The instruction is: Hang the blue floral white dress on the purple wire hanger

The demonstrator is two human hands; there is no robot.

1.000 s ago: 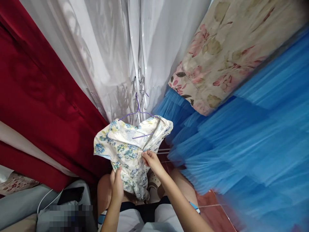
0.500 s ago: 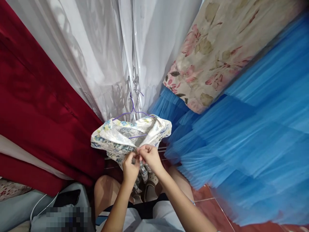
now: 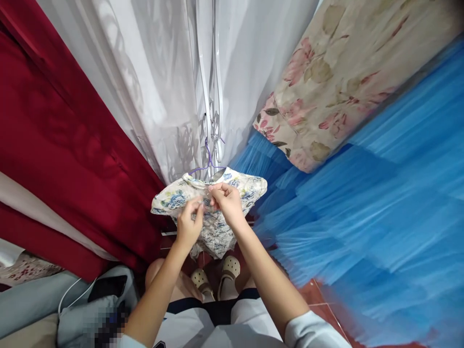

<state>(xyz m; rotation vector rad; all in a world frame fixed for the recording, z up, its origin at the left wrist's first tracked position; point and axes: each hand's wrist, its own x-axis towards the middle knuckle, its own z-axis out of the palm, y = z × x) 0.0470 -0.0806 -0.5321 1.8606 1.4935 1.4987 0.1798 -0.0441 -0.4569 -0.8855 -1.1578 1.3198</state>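
Note:
A white shirt with blue and yellow flowers (image 3: 174,199) hangs in front of me on a purple hanger (image 3: 209,157). My right hand (image 3: 227,199) is closed at the top of its front, thumb and fingertips pinching the cloth just below the collar (image 3: 195,182). Just left of it, my left hand (image 3: 190,220) is in front of the shirt, thumb and forefinger slightly apart and their tips blurred. Whether those tips touch the fabric is unclear. The shirt's lower part drops toward my feet.
White drapes (image 3: 152,72) hang behind the hanger, with red cloth (image 3: 72,145) on the left. On the right are a floral cloth (image 3: 319,92) and blue ruffled fabric (image 3: 344,208). A dark phone (image 3: 108,288) lies at lower left; beige clogs (image 3: 231,267) are below.
The shirt's neck opening has drawn together, and its front now faces up flatter. My left hand has moved off to the left of my right hand, which has risen toward the collar.

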